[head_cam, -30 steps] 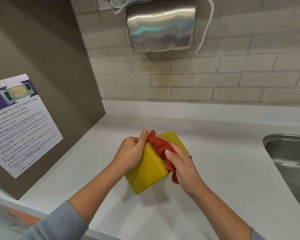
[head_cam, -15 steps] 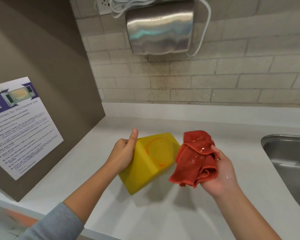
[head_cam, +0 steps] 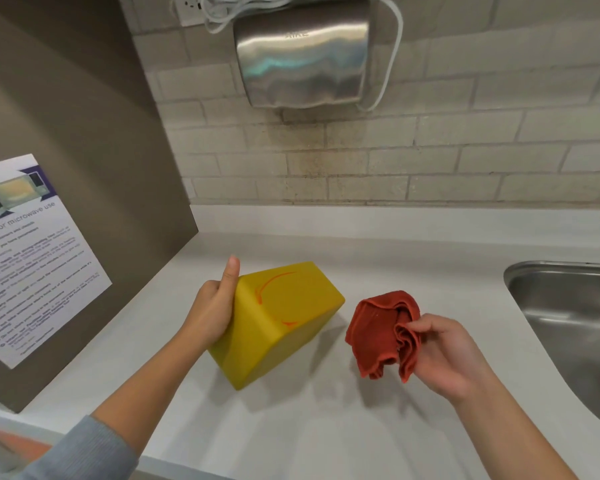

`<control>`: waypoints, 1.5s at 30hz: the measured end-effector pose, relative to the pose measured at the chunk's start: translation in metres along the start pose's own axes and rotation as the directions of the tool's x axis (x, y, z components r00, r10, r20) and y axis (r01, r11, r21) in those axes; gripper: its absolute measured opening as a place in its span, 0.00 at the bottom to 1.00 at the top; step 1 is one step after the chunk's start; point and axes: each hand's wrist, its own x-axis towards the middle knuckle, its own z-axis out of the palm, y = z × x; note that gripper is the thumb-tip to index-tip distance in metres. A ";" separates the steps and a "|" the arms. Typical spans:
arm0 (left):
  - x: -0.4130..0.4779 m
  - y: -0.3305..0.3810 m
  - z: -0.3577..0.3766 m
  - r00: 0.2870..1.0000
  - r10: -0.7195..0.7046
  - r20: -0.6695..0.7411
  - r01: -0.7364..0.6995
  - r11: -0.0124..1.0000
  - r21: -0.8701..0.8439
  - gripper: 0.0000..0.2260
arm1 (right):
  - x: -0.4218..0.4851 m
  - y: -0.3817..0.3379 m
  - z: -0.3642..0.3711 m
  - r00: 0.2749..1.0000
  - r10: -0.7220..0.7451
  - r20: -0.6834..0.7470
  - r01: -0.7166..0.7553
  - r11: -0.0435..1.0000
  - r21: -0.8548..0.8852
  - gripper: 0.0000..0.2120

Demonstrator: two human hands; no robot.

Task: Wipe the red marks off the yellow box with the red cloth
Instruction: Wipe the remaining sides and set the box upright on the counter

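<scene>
The yellow box (head_cam: 274, 323) is tilted on the white counter, one corner down, with my left hand (head_cam: 215, 308) gripping its left side, thumb up. Curved red marks (head_cam: 269, 287) show on its upper face, and a short one sits near the front edge. The red cloth (head_cam: 383, 332) is bunched and hangs from my right hand (head_cam: 444, 355), which pinches it just right of the box. Cloth and box are apart.
A steel sink (head_cam: 568, 317) is set into the counter (head_cam: 309, 427) at the right. A metal hand dryer (head_cam: 303, 57) hangs on the brick wall above. A brown side panel with a microwave notice (head_cam: 32, 258) stands at the left.
My right hand has lifted the cloth off the box and moved it right and lower, uncovering the red marks. My left hand has kept the box tilted.
</scene>
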 end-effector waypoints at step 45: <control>-0.060 -0.058 0.041 0.908 0.399 -0.128 -0.383 0.914 0.137 0.26 | -0.029 -0.059 0.151 0.872 -0.358 0.335 0.420 0.195 -0.886 0.18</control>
